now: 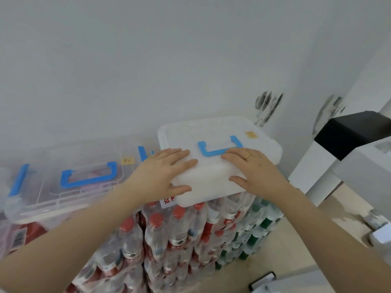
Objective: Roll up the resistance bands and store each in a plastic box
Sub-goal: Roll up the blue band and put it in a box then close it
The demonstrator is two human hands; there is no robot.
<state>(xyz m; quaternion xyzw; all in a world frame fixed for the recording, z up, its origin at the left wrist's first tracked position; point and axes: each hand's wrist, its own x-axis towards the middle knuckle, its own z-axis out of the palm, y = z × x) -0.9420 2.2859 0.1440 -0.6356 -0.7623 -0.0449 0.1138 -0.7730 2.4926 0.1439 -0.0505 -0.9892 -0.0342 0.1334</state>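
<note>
A clear box [63, 187] with a blue handle [88, 176] and a small yellow sticker, its print too blurred to read, sits at left on shrink-wrapped bottles [179, 240] with red caps. The left hand [167, 174] lies flat, fingers straight, on the white box [220, 157]; its thumb presses the front edge. The right hand [251, 168], wearing a ring, rests likewise beside that lid's blue handle

Frosted, milky plastic box [220, 163], matt and smooth, topped with a glossy blue plastic handle [219, 148]. Left of that box, a clear glossy plastic box [63, 187] with the same blue handle. Beneath the frosted box, shrink-wrapped clear plastic bottles [179, 235], shiny film, red and green caps. Behind it, a matt painted wall [148, 70], scuffed dark to the right.
</note>
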